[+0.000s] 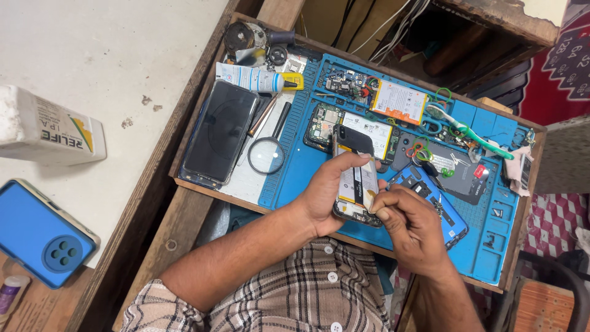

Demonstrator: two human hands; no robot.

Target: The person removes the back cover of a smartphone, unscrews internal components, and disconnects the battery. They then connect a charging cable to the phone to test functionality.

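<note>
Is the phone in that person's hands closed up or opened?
Opened: the phone in the left hand shows its battery and circuit board, back cover off.

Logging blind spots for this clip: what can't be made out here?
Head view only:
- Opened phone: lower end hidden by the left hand and right hand.
- Right fingertips' contact: too small to tell.
- Blue phone: cut off by the left edge.

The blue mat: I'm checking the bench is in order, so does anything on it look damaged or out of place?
Nothing spilled. The phone in the left hand has its back off, battery bare, with the right hand at its lower edge. More opened phones and coloured rubber bands lie scattered on the mat.
</note>
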